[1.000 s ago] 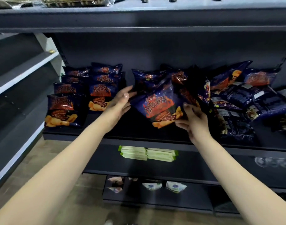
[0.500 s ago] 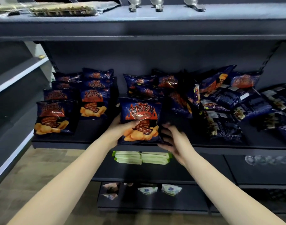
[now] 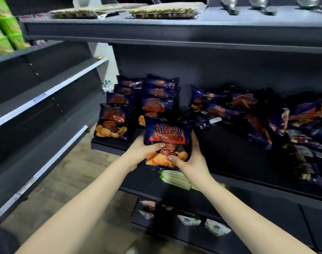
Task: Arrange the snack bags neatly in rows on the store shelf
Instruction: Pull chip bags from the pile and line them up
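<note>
Item: one snack bag, dark blue, with red-orange flame lettering and orange chips printed low on its face. It is upright over the shelf front edge, overlapping the front bag of the second of two neat rows. The left hand grips its left side, thumb across the front. The right hand pinches its lower right corner. Half a second ago the bag stood further right, the right hand spread open beneath it. A bare shelf surface lies right of the bag, ending at the jumbled pile.
</note>
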The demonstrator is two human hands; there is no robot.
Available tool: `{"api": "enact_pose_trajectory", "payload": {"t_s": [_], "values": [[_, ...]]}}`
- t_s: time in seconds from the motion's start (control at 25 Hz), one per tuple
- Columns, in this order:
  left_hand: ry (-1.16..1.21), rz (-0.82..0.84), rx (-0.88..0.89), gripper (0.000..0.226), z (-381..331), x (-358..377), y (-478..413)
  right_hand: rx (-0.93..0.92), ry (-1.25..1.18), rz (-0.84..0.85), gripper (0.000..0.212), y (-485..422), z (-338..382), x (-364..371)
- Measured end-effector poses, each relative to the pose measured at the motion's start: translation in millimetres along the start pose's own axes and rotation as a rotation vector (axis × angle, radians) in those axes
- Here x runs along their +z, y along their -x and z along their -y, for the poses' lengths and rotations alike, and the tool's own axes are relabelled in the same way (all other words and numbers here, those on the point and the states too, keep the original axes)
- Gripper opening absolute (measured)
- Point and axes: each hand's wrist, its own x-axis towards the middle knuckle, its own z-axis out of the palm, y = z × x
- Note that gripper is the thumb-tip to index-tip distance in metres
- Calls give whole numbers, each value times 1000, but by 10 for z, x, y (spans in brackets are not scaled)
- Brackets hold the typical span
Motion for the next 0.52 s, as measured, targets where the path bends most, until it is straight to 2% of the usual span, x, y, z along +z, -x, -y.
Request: {"api": "enact_pose_trajectory", "payload": {"t_s": [0.12, 0.2, 0.36, 0.44, 0.52], "values": [[-96, -74, 49, 50, 20, -225, -73, -16, -1, -39, 102, -149, 61, 213], [-191, -107, 120, 70, 18, -345, -161, -43, -25, -63, 101, -283, 85, 335], [-372, -64, 134, 104, 28, -521, -322, -59, -72, -97, 95, -562, 78, 594], [-587, -96, 171, 114, 49, -586, -424, -47, -82, -118, 93, -658, 68, 697], [-899, -138, 216, 115, 78, -684, -541, -20, -69, -149, 92, -750, 65, 800]]}}
